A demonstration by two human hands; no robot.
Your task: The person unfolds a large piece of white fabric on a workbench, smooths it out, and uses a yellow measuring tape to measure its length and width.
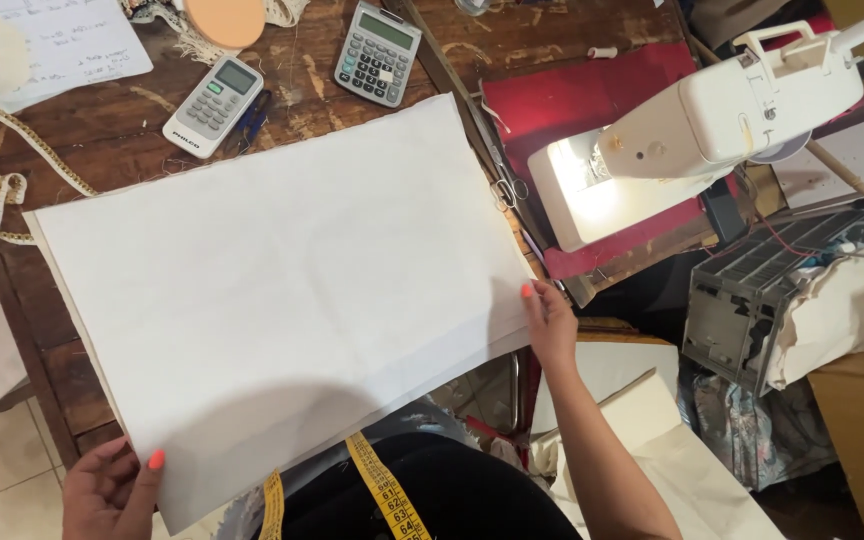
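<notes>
Large white fabric panel (272, 300) lies flat across the wooden table (62, 340), its near edge hanging past the table's front toward my lap. My left hand (112, 490) pinches the near left corner, thumb on top of the cloth, fingers under it and out of sight. My right hand (550, 325) grips the right edge, thumb pressed on the upper face, fingers curled beneath. Both hands closed on the same panel, one at each end of the near side.

Yellow measuring tape (387, 495) drapes down my front, just below the cloth's edge. Behind the panel on the table: white remote control (214, 105), grey calculator (379, 53), blue-handled snips (249, 120) beside the remote. Lace trim (2, 190) loops at the far left. White sewing machine (712, 125) sits to the right on red cloth (572, 100), its lamp lit. Small scissors (508, 190) lie just off the panel's right corner.
</notes>
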